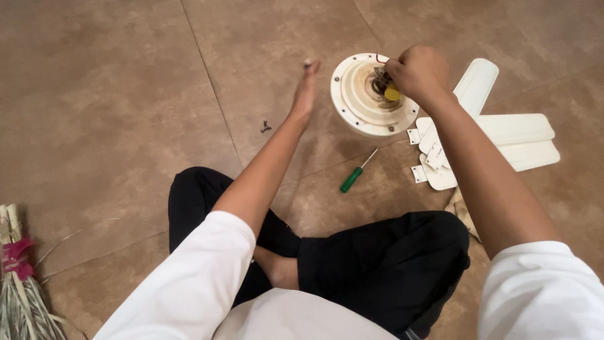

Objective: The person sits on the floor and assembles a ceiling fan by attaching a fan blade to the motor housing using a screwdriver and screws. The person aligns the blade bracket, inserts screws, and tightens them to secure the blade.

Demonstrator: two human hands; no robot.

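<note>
A grass broom (19,277) sits at 8 o'clock, half cut off. A tiny screw (266,126) lies alone. The left hand (304,94) pinches something small — too tiny to tell. A green screwdriver (357,172) lies near. The right hand (415,74) is closed on a yellow-handled tool (392,93) in the round fan motor (371,96) at 1 o'clock, hiding its middle. White blades (503,135) are stacked beside it.
</note>
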